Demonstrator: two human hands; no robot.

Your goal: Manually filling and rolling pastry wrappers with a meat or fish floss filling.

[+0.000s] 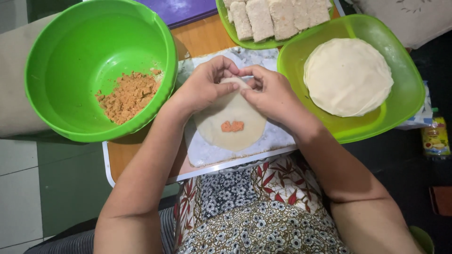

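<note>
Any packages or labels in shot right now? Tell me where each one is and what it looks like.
Small packet: right edge, on the dark floor beyond the green tray; yellow with green and red print.
Pack: half hidden under the tray's right corner; white and blue; kind unclear.
No signs or screens.

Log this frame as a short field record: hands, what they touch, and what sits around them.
left hand: pinching the far edge of the wrapper
right hand: pinching the same edge, beside the left
wrapper: round, pale, flat on the marble-look board
filling: small orange lump near the wrapper's middle
bowl: green, left; brown crumbly mix inside
tray: green, right; stack of round wrappers
far dish: green, holds finished rolls
</note>
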